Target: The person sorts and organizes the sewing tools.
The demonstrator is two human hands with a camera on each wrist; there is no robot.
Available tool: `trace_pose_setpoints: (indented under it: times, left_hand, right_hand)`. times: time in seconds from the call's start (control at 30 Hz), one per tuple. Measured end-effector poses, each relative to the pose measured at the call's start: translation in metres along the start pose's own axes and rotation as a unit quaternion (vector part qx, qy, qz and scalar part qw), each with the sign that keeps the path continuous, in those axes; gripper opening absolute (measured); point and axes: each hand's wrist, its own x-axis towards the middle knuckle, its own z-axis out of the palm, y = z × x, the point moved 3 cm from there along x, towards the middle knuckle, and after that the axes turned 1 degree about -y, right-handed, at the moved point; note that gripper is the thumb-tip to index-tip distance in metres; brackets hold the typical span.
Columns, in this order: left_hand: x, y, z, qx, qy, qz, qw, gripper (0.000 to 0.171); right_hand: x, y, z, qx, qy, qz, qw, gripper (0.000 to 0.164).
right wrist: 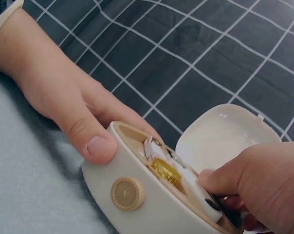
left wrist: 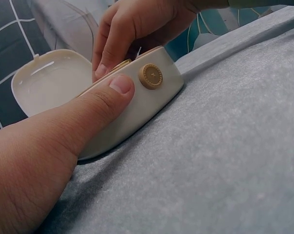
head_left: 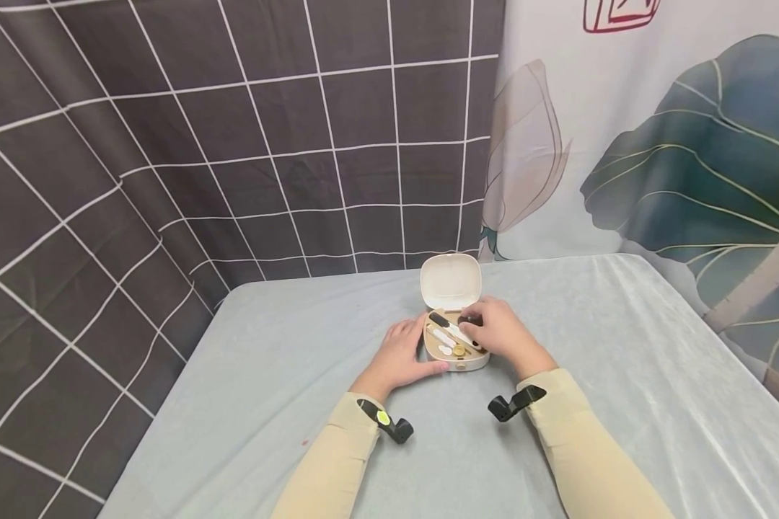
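Note:
A white case [head_left: 474,365] sits on the cloth with its rounded lid [head_left: 451,281] raised at the back. My left hand [head_left: 399,355] holds the case at its left side, thumb against the front wall near a tan round button [left wrist: 151,76]. In the tan inner tray lie a white tool with black ends [head_left: 440,319], smaller white pieces [head_left: 443,337] and a gold round piece [right wrist: 166,170]. My right hand [head_left: 501,330] reaches into the right part of the tray, thumb and fingers pinching a black item [head_left: 470,319]. The hand partly hides that item, so its kind cannot be told.
A pale grey-blue cloth [head_left: 266,404] covers the table. Behind it hang a dark curtain with a white grid [head_left: 357,173] and a white curtain with a leaf print [head_left: 707,158]. A black camera mount [head_left: 516,404] is strapped on each sleeved wrist.

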Motion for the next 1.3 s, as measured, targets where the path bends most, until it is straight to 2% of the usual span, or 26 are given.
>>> trace_pose_setpoints:
  times: [0.17,0.37,0.53,0.6,0.67,0.73,0.77,0.8,0.83,0.9,0.93,1.0,1.03,1.07,1.13,1.23,1.3]
  left_hand:
    - [0.001,0.0,-0.001,0.004,-0.001,-0.005,1.0,0.11]
    - [0.002,0.0,-0.002,0.008,0.002,-0.005,1.0,0.11]
    - [0.001,0.0,-0.003,0.001,0.003,-0.006,1.0,0.11]
    - [0.002,-0.001,-0.002,-0.017,0.004,-0.011,0.9998,0.112]
    - [0.003,-0.003,-0.002,-0.057,0.002,-0.023,0.9981,0.112]
    - [0.007,-0.005,-0.004,-0.137,0.003,-0.04,0.9898,0.106]
    - [0.008,-0.006,-0.006,-0.187,0.002,-0.05,0.9812,0.101]
    - [0.01,-0.005,-0.009,-0.239,0.002,-0.062,0.9691,0.095]
    - [0.012,-0.005,-0.011,-0.293,0.002,-0.072,0.9533,0.088]
    - [0.016,-0.002,-0.016,-0.401,0.009,-0.08,0.9127,0.077]
    - [0.019,0.001,-0.018,-0.45,0.015,-0.079,0.8894,0.075]
    - [0.026,0.006,-0.02,-0.522,0.03,-0.071,0.8493,0.074]
    - [0.029,0.009,-0.021,-0.556,0.04,-0.062,0.828,0.074]
    - [0.033,0.012,-0.021,-0.582,0.05,-0.051,0.8099,0.075]
    - [0.038,0.018,-0.02,-0.619,0.073,-0.035,0.7815,0.075]
    - [0.042,0.024,-0.015,-0.648,0.109,-0.032,0.7532,0.073]
    - [0.042,0.027,-0.012,-0.656,0.134,-0.03,0.7423,0.072]
  right_hand:
    - [0.003,0.005,0.002,0.027,0.005,0.006,1.0,0.03]
    - [0.005,0.006,0.003,0.032,0.01,0.016,0.999,0.026]
    - [0.004,0.012,0.001,0.058,0.044,0.031,0.997,0.024]
    - [0.003,0.016,-0.002,0.087,0.077,0.058,0.991,0.028]
    - [0.002,0.022,-0.005,0.13,0.112,0.101,0.98,0.035]
    - [0.002,0.027,-0.007,0.216,0.14,0.139,0.956,0.042]
    - [0.002,0.029,-0.007,0.263,0.145,0.151,0.942,0.047]
    - [0.003,0.031,-0.007,0.316,0.144,0.159,0.924,0.051]
    - [0.004,0.033,-0.006,0.37,0.138,0.16,0.905,0.057]
    - [0.005,0.034,-0.004,0.467,0.114,0.148,0.864,0.066]
    - [0.006,0.035,-0.003,0.5,0.097,0.138,0.849,0.07]
    - [0.006,0.036,-0.001,0.541,0.06,0.114,0.831,0.076]
    - [0.005,0.036,0.0,0.551,0.046,0.101,0.827,0.078]
    - [0.005,0.036,0.001,0.558,0.033,0.087,0.825,0.079]
    - [0.005,0.037,0.003,0.563,0.017,0.064,0.824,0.08]
    - [0.005,0.036,0.007,0.559,-0.001,0.04,0.828,0.082]
    - [0.006,0.033,0.009,0.561,-0.007,0.028,0.827,0.083]
